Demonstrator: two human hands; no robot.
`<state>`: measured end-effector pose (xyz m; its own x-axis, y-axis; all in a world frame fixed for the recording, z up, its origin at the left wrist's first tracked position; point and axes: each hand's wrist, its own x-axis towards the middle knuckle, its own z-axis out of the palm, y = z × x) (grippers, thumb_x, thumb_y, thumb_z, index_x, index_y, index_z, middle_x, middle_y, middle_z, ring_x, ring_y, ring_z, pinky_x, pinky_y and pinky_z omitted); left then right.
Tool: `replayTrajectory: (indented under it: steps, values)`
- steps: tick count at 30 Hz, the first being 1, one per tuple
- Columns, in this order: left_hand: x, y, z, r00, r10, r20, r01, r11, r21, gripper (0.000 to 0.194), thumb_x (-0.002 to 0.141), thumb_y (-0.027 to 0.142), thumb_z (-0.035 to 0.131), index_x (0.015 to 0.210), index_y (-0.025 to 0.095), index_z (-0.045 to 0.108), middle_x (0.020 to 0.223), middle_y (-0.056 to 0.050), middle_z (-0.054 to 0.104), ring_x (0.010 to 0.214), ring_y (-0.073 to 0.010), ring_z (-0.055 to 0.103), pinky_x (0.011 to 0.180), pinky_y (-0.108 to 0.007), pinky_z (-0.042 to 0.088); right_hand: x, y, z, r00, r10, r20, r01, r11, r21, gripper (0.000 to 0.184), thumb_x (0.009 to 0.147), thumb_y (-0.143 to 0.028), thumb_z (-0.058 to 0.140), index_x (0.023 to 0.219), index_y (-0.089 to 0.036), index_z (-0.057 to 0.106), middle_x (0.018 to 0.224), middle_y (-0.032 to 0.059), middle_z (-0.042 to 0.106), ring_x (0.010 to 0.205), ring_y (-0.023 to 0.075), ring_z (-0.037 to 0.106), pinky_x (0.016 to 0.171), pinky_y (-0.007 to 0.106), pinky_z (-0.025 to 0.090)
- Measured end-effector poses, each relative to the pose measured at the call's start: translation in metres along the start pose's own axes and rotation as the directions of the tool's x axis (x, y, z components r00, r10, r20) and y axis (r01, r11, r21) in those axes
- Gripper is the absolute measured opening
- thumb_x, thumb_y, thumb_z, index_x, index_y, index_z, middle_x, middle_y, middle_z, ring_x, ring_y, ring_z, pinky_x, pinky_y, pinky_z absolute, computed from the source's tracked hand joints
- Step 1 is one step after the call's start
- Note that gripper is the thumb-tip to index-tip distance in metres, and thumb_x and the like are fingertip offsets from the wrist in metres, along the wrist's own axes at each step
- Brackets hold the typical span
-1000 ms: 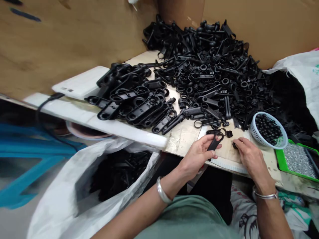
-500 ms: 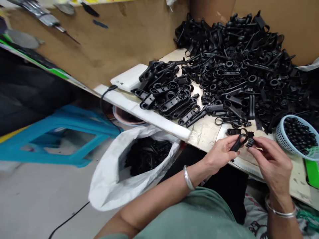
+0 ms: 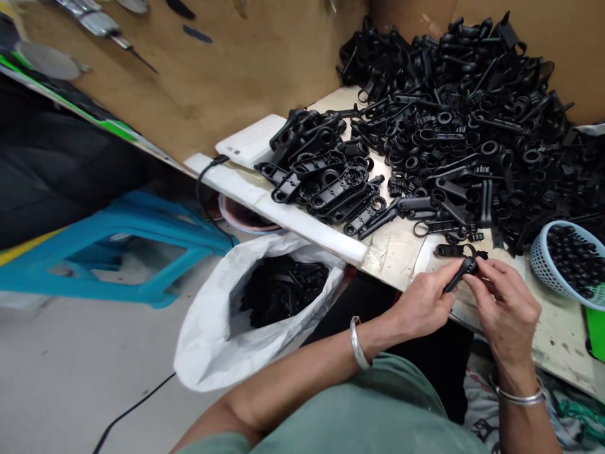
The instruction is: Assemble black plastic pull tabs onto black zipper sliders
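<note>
My left hand point(image 3: 428, 304) is closed around the shank of a black plastic lever point(image 3: 456, 277), its ring end pointing away from me. The fingers of my right hand point(image 3: 513, 309) are pinched at that ring end. A small black toothed ring point(image 3: 469, 265) appears to sit at the lever's loop, mostly covered by the fingertips. Just beyond the hands, another black part with a looped end point(image 3: 451, 250) lies on the table.
A large heap of black plastic parts point(image 3: 444, 120) covers the back of the table, with a stack of flat arms point(image 3: 338, 189) to the left. A blue basket of black balls point(image 3: 536, 255) stands right. Below are a white sack point(image 3: 201, 340) and blue stool point(image 3: 184, 268).
My right hand has moved left with the toothed ring, bringing it up against the lever's loop. The lever has turned, so its loop no longer shows open. The view has shifted slightly.
</note>
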<state>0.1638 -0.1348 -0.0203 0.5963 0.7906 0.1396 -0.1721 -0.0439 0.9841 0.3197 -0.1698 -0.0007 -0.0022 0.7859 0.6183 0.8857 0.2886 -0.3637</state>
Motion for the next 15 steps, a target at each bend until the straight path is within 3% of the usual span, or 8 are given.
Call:
replayTrajectory:
  steps: [3,5,8,10,13,15]
  values:
    - [-0.004,0.008,-0.005,0.999,0.027,0.020,-0.030,0.981,0.190,0.055,0.089,0.013,0.049,0.144,0.015,0.046,0.122,-0.012,0.068,0.112,-0.0243,0.065,0.101,-0.040,0.051,-0.005,-0.008,-0.008,0.994,0.104,0.043,-0.107,0.991,0.079,0.026,0.088,-0.023,0.069,0.114,-0.023,0.072,0.106,0.0066,0.070,0.090,0.0180,0.069,0.078,0.031,0.061]
    - [-0.008,0.012,-0.006,1.000,-0.008,-0.010,0.010,0.969,0.245,0.049,0.092,0.024,0.052,0.140,0.016,0.050,0.111,-0.010,0.072,0.101,-0.0237,0.068,0.092,-0.038,0.055,-0.012,-0.010,-0.016,0.973,0.189,0.132,-0.210,0.964,0.166,0.023,0.089,-0.025,0.068,0.111,-0.027,0.074,0.109,0.0048,0.069,0.090,0.0164,0.069,0.078,0.028,0.061]
    - [-0.013,0.015,-0.006,0.994,-0.106,-0.015,0.107,0.977,0.185,0.044,0.092,0.029,0.054,0.135,0.018,0.057,0.081,-0.002,0.071,0.073,-0.0166,0.068,0.074,-0.029,0.057,-0.026,-0.005,-0.027,0.903,0.325,0.280,-0.403,0.867,0.294,0.028,0.090,-0.030,0.067,0.117,-0.031,0.072,0.116,0.0031,0.070,0.093,0.0165,0.071,0.081,0.028,0.061]
    - [-0.016,0.017,-0.005,0.989,-0.140,0.055,0.132,0.983,0.125,0.047,0.091,0.026,0.053,0.138,0.018,0.055,0.069,0.001,0.067,0.060,-0.0133,0.063,0.064,-0.025,0.055,-0.034,0.002,-0.030,0.843,0.395,0.365,-0.515,0.790,0.333,0.036,0.090,-0.034,0.066,0.126,-0.030,0.067,0.119,0.0037,0.072,0.096,0.0187,0.072,0.083,0.030,0.061]
    - [-0.020,0.019,-0.004,0.974,-0.169,0.151,0.159,0.984,0.075,0.054,0.090,0.026,0.052,0.143,0.017,0.052,0.062,0.001,0.063,0.050,-0.0125,0.059,0.053,-0.023,0.053,-0.041,0.005,-0.027,0.770,0.421,0.480,-0.603,0.726,0.330,0.034,0.092,-0.042,0.062,0.119,-0.026,0.072,0.105,0.0044,0.077,0.088,0.0205,0.074,0.075,0.030,0.063]
    - [-0.022,0.019,-0.004,0.972,-0.194,0.133,0.181,0.978,0.102,0.052,0.092,0.027,0.048,0.142,0.017,0.052,0.064,0.001,0.065,0.048,-0.0121,0.058,0.049,-0.022,0.051,-0.040,-0.001,-0.020,0.746,0.439,0.501,-0.631,0.706,0.321,0.034,0.093,-0.044,0.058,0.112,-0.023,0.076,0.092,0.0042,0.078,0.076,0.0200,0.073,0.069,0.030,0.063]
